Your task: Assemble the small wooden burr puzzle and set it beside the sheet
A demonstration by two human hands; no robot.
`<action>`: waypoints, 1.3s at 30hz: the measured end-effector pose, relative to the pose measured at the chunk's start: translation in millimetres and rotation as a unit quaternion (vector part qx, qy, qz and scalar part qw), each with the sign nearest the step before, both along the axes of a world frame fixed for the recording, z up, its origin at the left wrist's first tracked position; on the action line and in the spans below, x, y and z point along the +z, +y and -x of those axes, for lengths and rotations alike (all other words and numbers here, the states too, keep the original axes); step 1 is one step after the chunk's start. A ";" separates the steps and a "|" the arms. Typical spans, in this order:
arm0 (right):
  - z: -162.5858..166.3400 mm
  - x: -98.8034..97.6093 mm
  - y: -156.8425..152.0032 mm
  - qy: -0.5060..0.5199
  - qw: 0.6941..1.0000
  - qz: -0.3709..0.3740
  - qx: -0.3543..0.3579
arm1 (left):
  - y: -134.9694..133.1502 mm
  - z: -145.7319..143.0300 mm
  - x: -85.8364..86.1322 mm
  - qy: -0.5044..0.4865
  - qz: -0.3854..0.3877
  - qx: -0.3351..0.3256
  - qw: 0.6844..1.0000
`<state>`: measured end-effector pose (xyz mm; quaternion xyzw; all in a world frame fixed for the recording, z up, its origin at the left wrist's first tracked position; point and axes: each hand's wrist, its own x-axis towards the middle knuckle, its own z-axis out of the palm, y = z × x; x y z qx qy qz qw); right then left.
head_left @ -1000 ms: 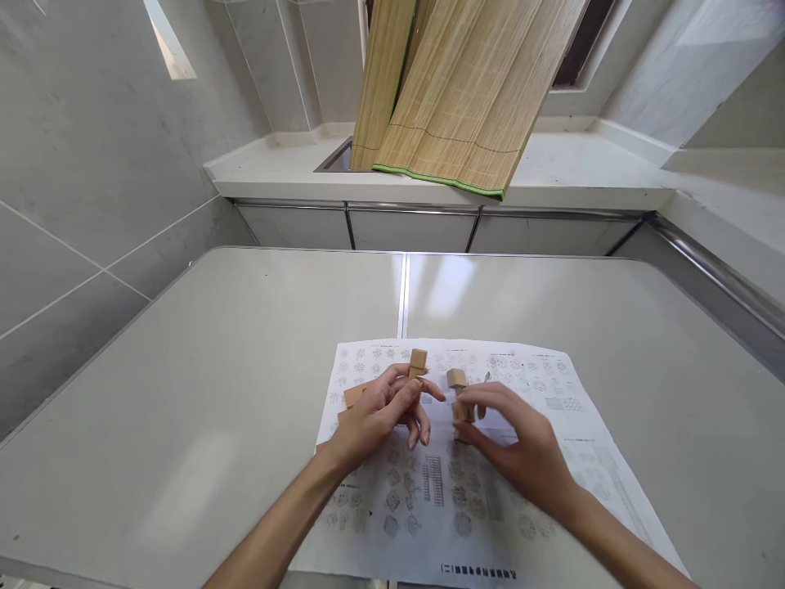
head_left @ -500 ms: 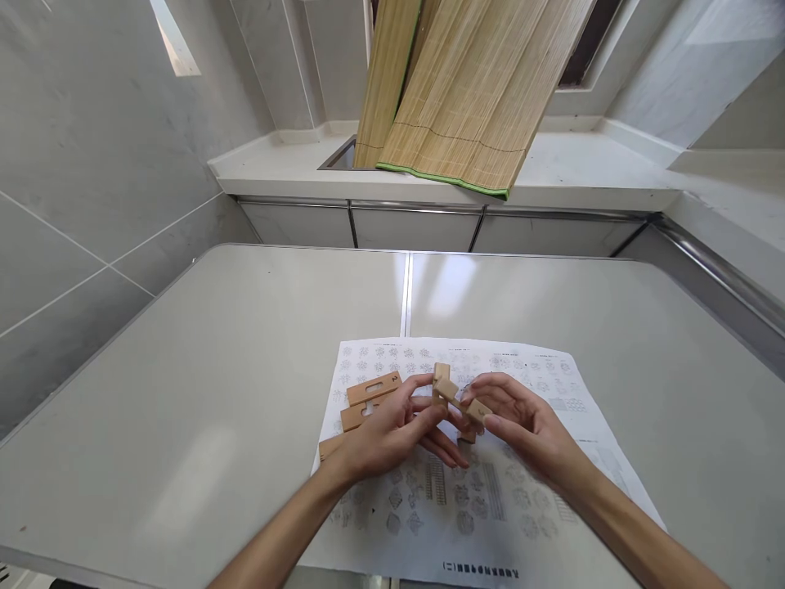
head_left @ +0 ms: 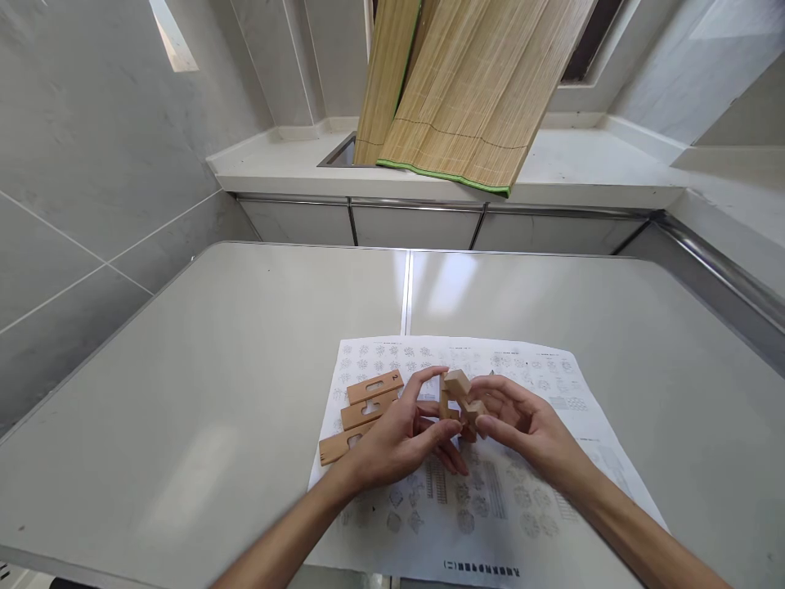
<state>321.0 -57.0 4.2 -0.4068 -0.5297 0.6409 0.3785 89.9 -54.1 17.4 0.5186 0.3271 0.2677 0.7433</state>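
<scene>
left hand (head_left: 401,433) pinching wooden pieces (head_left: 457,397) | right hand (head_left: 521,425) gripping same pieces

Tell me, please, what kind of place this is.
Probably a home kitchen or utility room: grey tiled walls, a white counter with a sunken sink, and a table with wooden puzzle pieces.

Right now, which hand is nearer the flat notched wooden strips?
Left. The left hand is right beside the strips; the right hand sits past it, across the held blocks.
</scene>
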 end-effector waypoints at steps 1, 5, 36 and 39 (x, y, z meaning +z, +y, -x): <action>0.5 1.4 0.0 0.001 1.000 0.001 -0.002 | 0.2 -0.1 1.1 0.002 -0.005 0.002 1.000; 1.2 2.7 1.2 -0.030 0.999 -0.017 -0.001 | 0.6 -1.1 3.6 0.000 -0.026 0.010 1.000; 5.8 0.5 -2.3 -0.089 0.995 0.003 -0.040 | -6.0 -2.5 2.6 0.110 -0.123 -0.015 0.986; 5.8 -0.7 -2.5 -0.124 0.989 -0.032 -0.076 | -5.1 -4.4 4.5 0.058 -0.075 0.013 0.995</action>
